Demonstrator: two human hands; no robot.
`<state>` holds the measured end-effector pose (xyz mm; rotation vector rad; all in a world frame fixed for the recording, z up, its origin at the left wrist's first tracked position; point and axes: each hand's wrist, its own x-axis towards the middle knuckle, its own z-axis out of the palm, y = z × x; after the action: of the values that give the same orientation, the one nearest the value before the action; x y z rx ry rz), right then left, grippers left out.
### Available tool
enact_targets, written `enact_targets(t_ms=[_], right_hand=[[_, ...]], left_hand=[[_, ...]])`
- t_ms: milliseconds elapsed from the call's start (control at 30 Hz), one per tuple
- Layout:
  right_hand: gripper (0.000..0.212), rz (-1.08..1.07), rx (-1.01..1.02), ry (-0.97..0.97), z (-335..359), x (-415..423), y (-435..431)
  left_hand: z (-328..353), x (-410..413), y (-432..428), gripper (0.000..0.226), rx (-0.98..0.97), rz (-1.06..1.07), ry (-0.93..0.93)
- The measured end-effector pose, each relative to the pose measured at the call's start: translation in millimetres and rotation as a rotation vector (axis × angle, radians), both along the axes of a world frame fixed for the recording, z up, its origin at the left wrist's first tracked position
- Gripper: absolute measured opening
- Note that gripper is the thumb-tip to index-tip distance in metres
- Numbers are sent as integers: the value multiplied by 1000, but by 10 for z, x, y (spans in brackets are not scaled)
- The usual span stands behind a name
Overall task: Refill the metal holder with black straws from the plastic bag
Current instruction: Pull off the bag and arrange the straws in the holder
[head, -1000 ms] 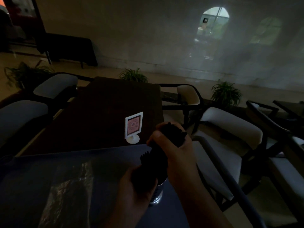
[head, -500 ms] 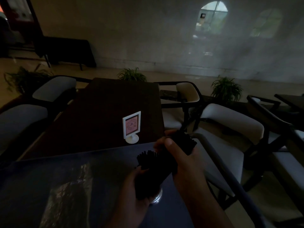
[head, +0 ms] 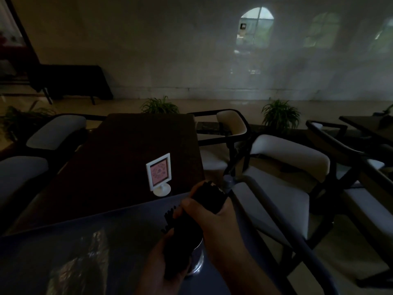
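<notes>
In the dim light my right hand (head: 212,218) grips the upper end of a thick bundle of black straws (head: 209,195). The bundle slants down to the left into the shiny metal holder (head: 197,259), of which only the lower right rim shows. My left hand (head: 161,258) wraps around the lower part of the straws and the holder from the left. The crinkled plastic bag (head: 83,265) lies flat on the near grey table (head: 53,248), left of the holder.
A white-framed table sign (head: 159,173) stands on the dark table (head: 127,150) just beyond my hands. Padded chairs (head: 276,188) line both sides. A dark chair rail (head: 287,235) runs close along the right of my right arm. Potted plants (head: 279,113) sit by the far wall.
My right hand has brought the top of the straw bundle back to the left and more upright. The left hand keeps its hold low on the bundle and holder.
</notes>
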<state>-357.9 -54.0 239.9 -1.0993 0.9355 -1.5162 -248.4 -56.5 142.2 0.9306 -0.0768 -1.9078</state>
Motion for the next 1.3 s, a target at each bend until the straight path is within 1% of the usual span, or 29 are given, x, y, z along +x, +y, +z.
enact_targets(t_ms=[67,100,133,200,233,300,367,467,533,600,667,700,733,833,867,900,1000,1133,1200,1267,1300], right_hand=[[12,-27,-27,-40,-45,-1,-12],[12,-35,-48,-62,-66,-2,-17],[12,-43,-70,-75,-88,-12,-23],[13,-70,-97,-70,-117,-52,-36],[12,-83,-99,-75,-122,-88,-39],[8,-65,-83,-157,-115,-177,-56],[9,-17,-26,-320,-112,-318,-94],[14,-12,113,-510,-188,-552,-185],[20,-49,227,-606,-333,-666,-224],[28,-77,340,-674,-543,-729,-225],[30,-73,443,-703,-759,-738,-217],[30,-75,482,-706,-857,-734,-225],[30,-84,514,-708,-941,-722,-240],[27,-114,554,-749,-1120,-682,-298],[26,-121,559,-763,-1154,-662,-324],[27,-130,564,-772,-1187,-645,-350],[29,-139,584,-783,-1228,-575,-442],[29,-186,565,-828,-1245,-536,-577],[31,-235,537,-803,-1262,-516,-639],[33,-300,480,-732,-1274,-491,-689],[34,-336,445,-688,-1274,-479,-712]], left_hand=[[38,-36,0,27,-51,28,116],[62,-82,-8,29,-62,31,89],[30,-120,-11,29,-88,29,17],[-19,-131,-33,34,-109,14,-259],[9,-97,-11,35,-149,-16,-344],[62,-2,13,24,-235,-44,-453],[53,109,29,10,-301,-31,-643],[-10,305,-43,25,-393,54,-938],[-14,424,-128,36,-492,89,-1045],[-51,506,-225,37,-506,183,-1031],[-89,514,-336,27,-452,241,-988],[-113,490,-395,21,-425,212,-973],[-155,467,-445,22,-409,146,-956],[-193,335,-528,56,-423,-86,-857],[-174,283,-548,64,-442,-139,-820],[-147,222,-558,68,-450,-179,-787],[-110,111,-578,66,-398,-231,-696],[-167,50,-630,63,-306,-268,-695],[-195,50,-649,58,-258,-258,-694],[-243,58,-661,44,-277,-234,-717],[-266,62,-666,30,-303,-216,-752]])
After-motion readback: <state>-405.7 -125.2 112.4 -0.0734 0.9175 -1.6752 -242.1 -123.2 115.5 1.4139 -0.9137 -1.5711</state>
